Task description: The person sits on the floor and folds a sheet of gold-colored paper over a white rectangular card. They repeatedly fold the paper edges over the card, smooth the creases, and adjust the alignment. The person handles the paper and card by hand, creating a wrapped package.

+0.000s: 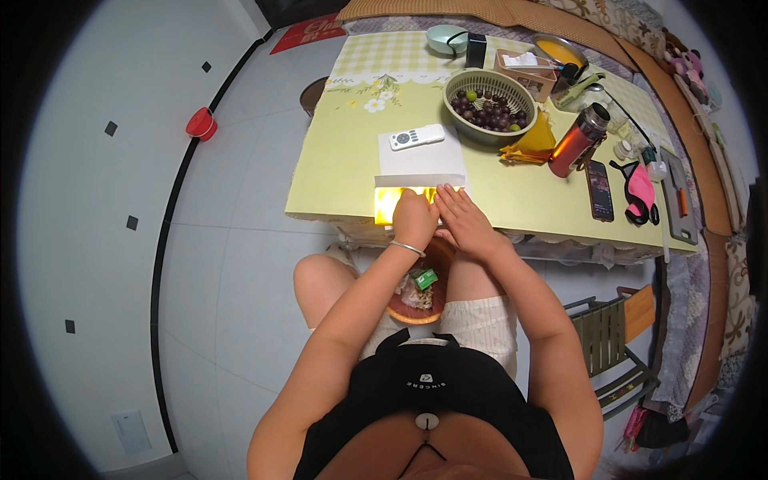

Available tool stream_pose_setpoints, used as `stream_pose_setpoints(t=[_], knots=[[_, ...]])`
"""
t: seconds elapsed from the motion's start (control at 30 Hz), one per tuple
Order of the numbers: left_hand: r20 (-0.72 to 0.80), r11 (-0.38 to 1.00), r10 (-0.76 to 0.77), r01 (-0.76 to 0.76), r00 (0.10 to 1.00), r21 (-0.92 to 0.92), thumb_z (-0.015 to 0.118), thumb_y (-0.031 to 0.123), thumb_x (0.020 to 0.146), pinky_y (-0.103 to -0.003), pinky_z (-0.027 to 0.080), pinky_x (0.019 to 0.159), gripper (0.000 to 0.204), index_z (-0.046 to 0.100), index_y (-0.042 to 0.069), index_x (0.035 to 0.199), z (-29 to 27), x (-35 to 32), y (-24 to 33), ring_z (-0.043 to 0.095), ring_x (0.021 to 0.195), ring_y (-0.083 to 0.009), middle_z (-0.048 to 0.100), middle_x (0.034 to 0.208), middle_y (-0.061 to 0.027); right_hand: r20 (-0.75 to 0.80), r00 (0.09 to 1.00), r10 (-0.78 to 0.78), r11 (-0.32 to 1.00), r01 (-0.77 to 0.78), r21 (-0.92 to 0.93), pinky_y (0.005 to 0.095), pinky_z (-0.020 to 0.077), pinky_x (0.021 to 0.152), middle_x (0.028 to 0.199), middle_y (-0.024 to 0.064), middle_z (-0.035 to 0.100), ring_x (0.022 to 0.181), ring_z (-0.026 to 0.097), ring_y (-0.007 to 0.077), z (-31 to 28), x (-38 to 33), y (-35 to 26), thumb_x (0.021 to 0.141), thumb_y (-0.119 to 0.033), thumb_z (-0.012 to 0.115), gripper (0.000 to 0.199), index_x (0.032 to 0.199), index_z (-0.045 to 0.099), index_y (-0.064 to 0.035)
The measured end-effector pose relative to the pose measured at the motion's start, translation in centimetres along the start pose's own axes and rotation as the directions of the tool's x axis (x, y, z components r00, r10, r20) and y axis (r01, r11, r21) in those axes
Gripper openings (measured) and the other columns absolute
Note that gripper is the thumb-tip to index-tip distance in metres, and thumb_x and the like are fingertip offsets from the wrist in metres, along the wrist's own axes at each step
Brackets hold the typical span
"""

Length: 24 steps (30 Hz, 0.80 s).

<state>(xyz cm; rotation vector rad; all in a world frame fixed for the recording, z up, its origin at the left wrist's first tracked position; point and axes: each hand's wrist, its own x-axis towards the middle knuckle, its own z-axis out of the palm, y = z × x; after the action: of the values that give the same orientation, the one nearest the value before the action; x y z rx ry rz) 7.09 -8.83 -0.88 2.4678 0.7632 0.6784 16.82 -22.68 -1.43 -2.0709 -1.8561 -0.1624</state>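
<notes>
A shiny gold foil sheet (pixel 388 206) lies at the table's front edge, bright with reflected light. My left hand (pixel 416 218) is closed on it, knuckles up and fingers curled under; the fingertips are hidden. Right beside it, my right hand (pixel 468 222) rests with fingers stretched out over the sheet's right side, touching the left hand. Beyond the foil is a white paper sheet (pixel 416 163) with a grey strip along its near edge. On that paper sits a white remote control (pixel 418 137).
A colander (pixel 454 84) of dark grapes stands behind folded gold paper (pixel 531 144). To the right are a red thermos (pixel 578 142), a phone (pixel 599 190) and a pink-and-black strapped item (pixel 640 192). Between my knees is a round bin (pixel 432 314) with scraps. A folding chair (pixel 606 336) stands at the right.
</notes>
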Motion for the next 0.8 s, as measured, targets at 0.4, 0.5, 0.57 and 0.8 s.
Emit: stream_pose_setpoints(t=[0.4,0.5,0.57,0.8], knots=[[-0.011,0.997,-0.002,0.002,1.0,0.071,0.07,0.021,0.08,-0.049,0.053,0.068,0.023,0.07,-0.002,0.075,0.4,0.1,0.1,0.063,0.076,-0.0407,0.061,0.085,-0.0258,0.037,0.999,0.012,1.0,-0.011,-0.029,0.0477,0.0201,0.124,0.158,0.0267,0.031,0.15,0.027,0.0383,0.1,0.0,0.2,0.087,-0.043,0.069,0.087,0.149,0.035,0.0086],[0.025,0.995,-0.007,0.004,1.0,0.1,0.07,0.022,0.081,-0.049,0.053,0.069,0.025,0.07,-0.002,0.075,0.2,0.3,0.2,0.064,0.077,-0.0412,0.061,0.085,-0.0261,0.052,0.999,0.014,1.0,-0.013,-0.025,0.0475,0.0201,0.124,0.158,0.0268,0.031,0.15,0.026,0.0383,0.0,0.1,0.2,0.086,-0.043,0.07,0.089,0.149,0.034,0.0085],[0.029,0.996,-0.034,0.032,0.999,0.081,0.069,0.023,0.082,-0.049,0.053,0.069,0.027,0.07,-0.003,0.075,0.4,0.3,-0.1,0.064,0.078,-0.0415,0.061,0.085,-0.0263,0.069,0.998,0.012,1.0,-0.011,-0.027,0.0473,0.02,0.124,0.158,0.0268,0.03,0.15,0.026,0.0384,-0.1,0.2,0.2,0.085,-0.043,0.071,0.091,0.15,0.033,0.0083],[0.047,0.995,0.002,-0.007,0.999,0.099,0.07,0.024,0.084,-0.049,0.052,0.07,0.027,0.069,-0.001,0.073,-0.2,0.3,-0.1,0.063,0.077,-0.0403,0.062,0.085,-0.0238,0.149,0.989,-0.005,1.0,0.002,0.022,0.0483,0.02,0.124,0.16,0.0276,0.025,0.15,0.024,0.0404,-1.2,0.6,0.1,0.079,-0.041,0.078,0.095,0.153,0.034,-0.0016]])
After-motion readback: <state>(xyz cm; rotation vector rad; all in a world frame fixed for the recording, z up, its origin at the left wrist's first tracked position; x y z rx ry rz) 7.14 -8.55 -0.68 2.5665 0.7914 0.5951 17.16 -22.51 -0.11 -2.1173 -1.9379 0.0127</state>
